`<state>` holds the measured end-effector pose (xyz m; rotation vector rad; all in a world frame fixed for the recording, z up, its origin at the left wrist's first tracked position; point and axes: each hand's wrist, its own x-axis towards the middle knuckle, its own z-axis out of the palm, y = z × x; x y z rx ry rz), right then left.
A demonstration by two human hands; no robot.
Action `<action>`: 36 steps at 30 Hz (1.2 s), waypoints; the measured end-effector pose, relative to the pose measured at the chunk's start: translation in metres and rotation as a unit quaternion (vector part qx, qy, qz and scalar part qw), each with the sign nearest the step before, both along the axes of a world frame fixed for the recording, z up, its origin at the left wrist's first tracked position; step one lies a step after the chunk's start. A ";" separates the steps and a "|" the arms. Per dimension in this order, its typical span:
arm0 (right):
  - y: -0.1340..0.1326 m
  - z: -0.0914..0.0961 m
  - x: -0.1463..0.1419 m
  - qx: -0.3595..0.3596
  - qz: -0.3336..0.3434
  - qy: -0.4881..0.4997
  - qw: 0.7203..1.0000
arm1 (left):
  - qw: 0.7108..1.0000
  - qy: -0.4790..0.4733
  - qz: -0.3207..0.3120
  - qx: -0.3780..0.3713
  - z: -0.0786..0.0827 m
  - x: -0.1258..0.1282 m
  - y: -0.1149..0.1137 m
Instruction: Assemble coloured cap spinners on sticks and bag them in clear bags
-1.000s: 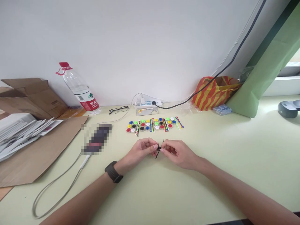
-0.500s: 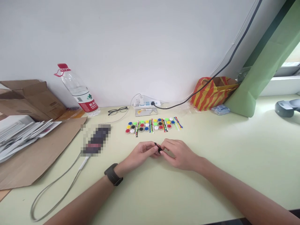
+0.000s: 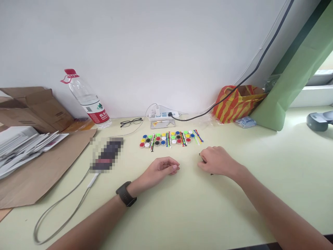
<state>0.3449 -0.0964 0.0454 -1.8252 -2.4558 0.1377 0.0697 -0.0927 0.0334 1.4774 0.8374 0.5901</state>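
Note:
My right hand (image 3: 220,161) is closed around a small thin black piece (image 3: 211,174), of which only short dark ends poke out past the fingers; the rest is covered. Its knuckles face up, just above the pale green table (image 3: 182,208). To its left, my left hand (image 3: 163,166) is curled with the thumb against the fingers, and nothing shows in it. Beyond both hands lie several small round discs (image 3: 157,143) with coloured centres, in rows. Groups of thin coloured plastic sticks (image 3: 168,139) lie between them.
A phone-like blurred object (image 3: 108,156) with a white cable (image 3: 90,187) lies left. Behind are a water bottle (image 3: 91,104), glasses (image 3: 131,122), a power strip (image 3: 163,115) and a striped bag (image 3: 234,104). Cardboard (image 3: 52,173) and papers (image 3: 26,149) fill the left side.
My right hand has moved away to the right, taking the black piece out of my left hand, and has turned knuckles up. My left hand has stayed in place.

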 end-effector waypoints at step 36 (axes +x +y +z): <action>0.038 -0.035 0.021 0.159 -0.073 0.171 0.970 | 1.000 0.007 -0.014 0.008 -0.003 -0.001 0.000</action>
